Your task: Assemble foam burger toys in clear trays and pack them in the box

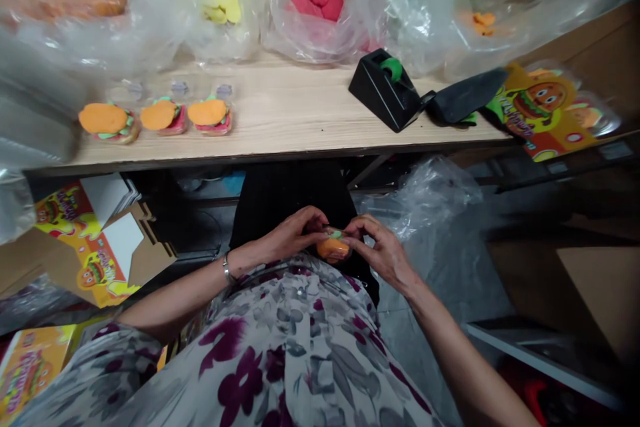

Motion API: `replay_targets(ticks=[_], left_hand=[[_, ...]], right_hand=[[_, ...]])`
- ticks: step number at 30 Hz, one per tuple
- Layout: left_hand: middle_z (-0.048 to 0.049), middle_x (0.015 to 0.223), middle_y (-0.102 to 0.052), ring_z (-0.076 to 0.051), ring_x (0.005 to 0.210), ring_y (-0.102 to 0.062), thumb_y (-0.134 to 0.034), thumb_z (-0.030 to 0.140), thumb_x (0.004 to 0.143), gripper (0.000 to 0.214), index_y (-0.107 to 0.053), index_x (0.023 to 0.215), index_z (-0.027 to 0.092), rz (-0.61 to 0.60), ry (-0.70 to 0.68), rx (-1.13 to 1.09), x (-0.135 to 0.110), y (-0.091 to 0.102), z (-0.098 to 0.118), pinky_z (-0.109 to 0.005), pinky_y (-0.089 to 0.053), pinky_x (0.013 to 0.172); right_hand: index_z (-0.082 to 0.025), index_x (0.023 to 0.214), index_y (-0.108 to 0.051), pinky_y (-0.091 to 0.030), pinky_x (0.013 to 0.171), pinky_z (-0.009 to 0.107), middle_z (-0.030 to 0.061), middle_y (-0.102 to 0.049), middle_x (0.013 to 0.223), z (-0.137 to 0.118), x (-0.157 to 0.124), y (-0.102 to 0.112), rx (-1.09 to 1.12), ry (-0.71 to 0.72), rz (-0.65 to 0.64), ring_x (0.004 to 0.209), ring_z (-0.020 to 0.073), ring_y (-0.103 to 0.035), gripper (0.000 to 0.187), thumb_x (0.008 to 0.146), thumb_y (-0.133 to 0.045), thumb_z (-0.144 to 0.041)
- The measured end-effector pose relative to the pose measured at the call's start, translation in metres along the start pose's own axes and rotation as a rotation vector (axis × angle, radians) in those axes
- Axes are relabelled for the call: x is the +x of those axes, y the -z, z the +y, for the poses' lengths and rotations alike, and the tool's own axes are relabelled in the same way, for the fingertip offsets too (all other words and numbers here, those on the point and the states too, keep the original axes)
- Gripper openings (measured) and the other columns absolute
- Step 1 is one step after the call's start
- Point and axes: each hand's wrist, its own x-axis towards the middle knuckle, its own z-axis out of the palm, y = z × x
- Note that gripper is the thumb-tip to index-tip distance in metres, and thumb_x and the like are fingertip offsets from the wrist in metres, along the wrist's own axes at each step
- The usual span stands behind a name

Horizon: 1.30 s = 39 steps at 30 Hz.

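A small toy burger with an orange bun and a green layer sits between both my hands, low over my lap. My left hand has its fingers curled and pinched on the burger's left side. My right hand grips it from the right with bent fingers. Three more toy burgers in clear shells stand in a row on the wooden table at the left.
A black tape dispenser with green tape stands on the table. Clear bags of yellow, red, green and orange pieces line the back. A printed burger card lies at the right. Printed cartons lie at the lower left. Loose clear plastic hangs under the table.
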Motion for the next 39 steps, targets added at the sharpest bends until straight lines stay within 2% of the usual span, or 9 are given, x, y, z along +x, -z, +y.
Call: replay_targets(ticks=[4,8,14,19,23,31,36,39], left_hand=[[-0.0036,0.096,-0.050,-0.012,0.082,-0.048,-0.053,0.033,0.087,0.019,-0.057,0.099,0.018,-0.030,-0.101,0.087,0.001,0.001,0.003,-0.026,-0.044,0.074],[-0.0040,0.098,-0.048,-0.010,0.077,-0.048,-0.056,0.033,0.085,0.019,-0.060,0.096,0.018,0.025,-0.094,0.134,-0.002,-0.001,0.005,-0.024,-0.044,0.069],[-0.0070,0.103,-0.054,-0.016,0.096,-0.053,-0.057,0.033,0.085,0.020,-0.063,0.096,0.016,0.044,-0.129,0.227,-0.004,-0.008,0.008,-0.031,-0.043,0.088],[-0.0070,0.106,-0.053,-0.016,0.099,-0.054,-0.057,0.035,0.085,0.022,-0.065,0.098,0.018,0.067,-0.132,0.205,-0.003,-0.011,0.008,-0.029,-0.045,0.087],[-0.0063,0.106,-0.053,-0.016,0.100,-0.053,-0.056,0.036,0.086,0.024,-0.064,0.102,0.020,0.017,-0.158,0.268,-0.001,-0.008,0.007,-0.030,-0.043,0.090],[-0.0068,0.102,-0.056,-0.015,0.095,-0.055,-0.056,0.037,0.085,0.023,-0.065,0.092,0.017,-0.049,-0.117,0.275,0.009,-0.005,0.012,-0.027,-0.043,0.085],[-0.0057,0.097,-0.057,-0.013,0.085,-0.055,-0.056,0.039,0.085,0.023,-0.061,0.085,0.016,0.031,-0.113,0.335,0.007,-0.003,0.012,-0.026,-0.044,0.077],[-0.0024,0.085,-0.057,-0.012,0.075,-0.054,-0.057,0.039,0.084,0.023,-0.059,0.085,0.016,0.056,-0.005,0.289,0.005,0.000,0.007,-0.024,-0.043,0.068]], right_hand=[[-0.023,0.088,-0.059,-0.044,0.071,0.029,0.0025,-0.056,0.083,0.000,-0.005,-0.003,-0.050,-0.006,0.032,0.077,0.0165,-0.054,0.008,0.085,-0.059,-0.030],[-0.024,0.089,-0.058,-0.045,0.071,0.030,0.0031,-0.056,0.085,0.001,-0.010,-0.006,-0.067,-0.015,0.037,0.077,0.0171,-0.055,0.009,0.086,-0.058,-0.032],[-0.023,0.088,-0.058,-0.044,0.074,0.030,0.0037,-0.056,0.089,-0.004,-0.011,-0.009,-0.057,0.014,0.060,0.082,0.0174,-0.055,0.008,0.085,-0.059,-0.031],[-0.022,0.086,-0.058,-0.044,0.072,0.030,0.0032,-0.056,0.086,-0.005,-0.011,-0.010,-0.033,-0.014,0.061,0.079,0.0170,-0.055,0.008,0.084,-0.060,-0.030],[-0.022,0.085,-0.058,-0.045,0.072,0.031,0.0037,-0.057,0.086,-0.002,-0.010,-0.009,-0.020,-0.024,0.056,0.080,0.0174,-0.055,0.011,0.084,-0.061,-0.033],[-0.023,0.084,-0.058,-0.045,0.074,0.032,0.0043,-0.057,0.087,0.004,-0.007,-0.010,0.014,-0.014,0.044,0.083,0.0189,-0.057,0.016,0.083,-0.061,-0.038],[-0.023,0.083,-0.059,-0.045,0.073,0.031,0.0038,-0.058,0.085,0.006,-0.004,-0.007,0.039,-0.053,0.050,0.081,0.0183,-0.056,0.015,0.081,-0.063,-0.037],[-0.022,0.081,-0.059,-0.044,0.072,0.030,0.0026,-0.058,0.084,0.010,-0.002,-0.007,0.048,-0.074,0.033,0.080,0.0171,-0.056,0.013,0.082,-0.061,-0.035]])
